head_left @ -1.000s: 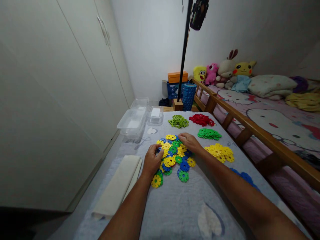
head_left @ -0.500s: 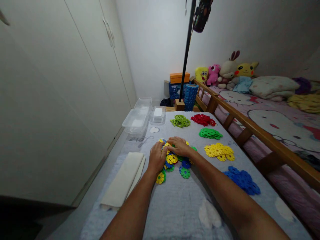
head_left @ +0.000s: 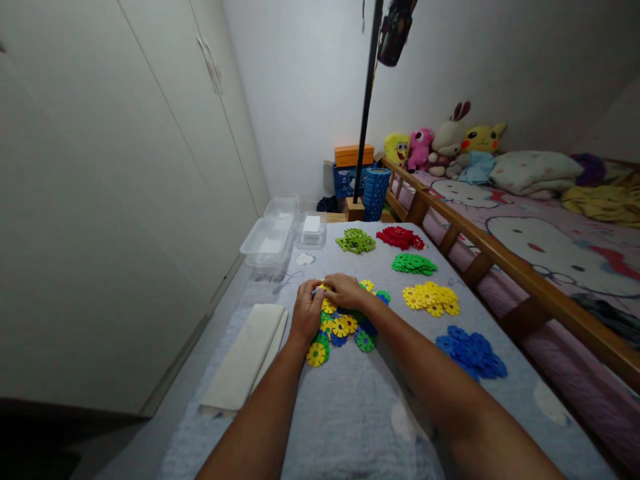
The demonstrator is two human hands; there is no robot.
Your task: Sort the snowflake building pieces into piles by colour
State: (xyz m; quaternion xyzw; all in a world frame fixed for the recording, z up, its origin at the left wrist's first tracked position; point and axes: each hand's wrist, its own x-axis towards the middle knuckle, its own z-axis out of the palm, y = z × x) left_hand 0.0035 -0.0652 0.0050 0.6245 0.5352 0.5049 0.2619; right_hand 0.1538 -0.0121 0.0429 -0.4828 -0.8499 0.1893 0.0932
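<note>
A mixed pile of flower-shaped plastic discs [head_left: 342, 327] in yellow, green and blue lies mid-table. At its far left edge my left hand [head_left: 307, 310] has its fingers closed around a yellow flower-shaped disc [head_left: 325, 285], thumb toward the pile. Meeting it from the right, my right hand [head_left: 345, 291] lies over the top of the pile, fingers curled down near the left thumb; what they pinch is hidden. Sorted discs lie to the right in heaps of blue [head_left: 471, 353], yellow [head_left: 431, 298], green [head_left: 414, 264], red [head_left: 400, 237] and light green [head_left: 355, 241].
Clear plastic boxes [head_left: 269, 241] stand at the back left, beside a smaller clear box [head_left: 311, 230]. A folded cream cloth [head_left: 245, 360] lies left of my forearm. Along the right runs a wooden bed rail [head_left: 475, 247]; a white cabinet [head_left: 125, 200] stands on the left.
Both hands have shifted slightly left and away toward the pile's far left edge. More yellow discs show beneath them. The camera view has turned a little.
</note>
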